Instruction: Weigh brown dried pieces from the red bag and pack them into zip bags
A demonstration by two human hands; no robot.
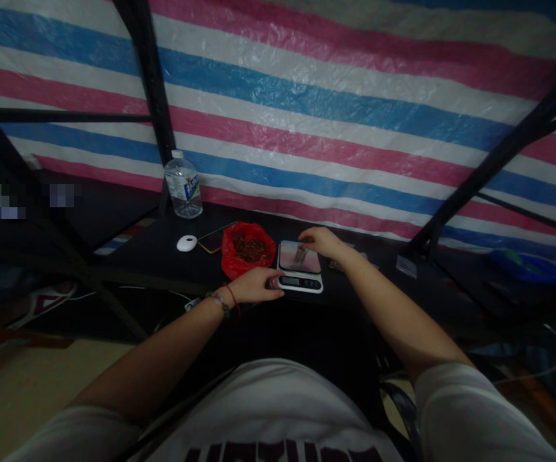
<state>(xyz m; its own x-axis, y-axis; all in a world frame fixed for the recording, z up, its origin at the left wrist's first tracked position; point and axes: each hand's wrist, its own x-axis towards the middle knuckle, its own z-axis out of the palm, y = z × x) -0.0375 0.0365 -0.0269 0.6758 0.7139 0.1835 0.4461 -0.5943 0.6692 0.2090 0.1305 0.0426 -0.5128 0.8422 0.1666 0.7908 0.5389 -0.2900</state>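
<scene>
A small white digital scale (pixel 319 283) with a shiny weighing plate (pixel 287 260) lies on the dark desk. My left hand (pixel 253 285) grips the scale's front left corner, thumb and fingers around its edge. Over the plate, my right hand (pixel 325 242) has its fingertips pinched together; something small and brownish shows at them, too blurred to name. Beneath those fingers is a small dim shape, which may be a reflection. Left of the scale stands an open red plastic bag (pixel 230 260) with dried brown pieces (pixel 251 249) inside.
A clear plastic bottle (pixel 182 186) stands at the back left. In front of it lie a white mouse (pixel 186 243) and a phone (pixel 209 242) partly behind the bag. A small clear packet (pixel 406 265) lies to the right. Black metal posts (pixel 150 83) and a striped plastic sheet (pixel 307 83) bound the desk.
</scene>
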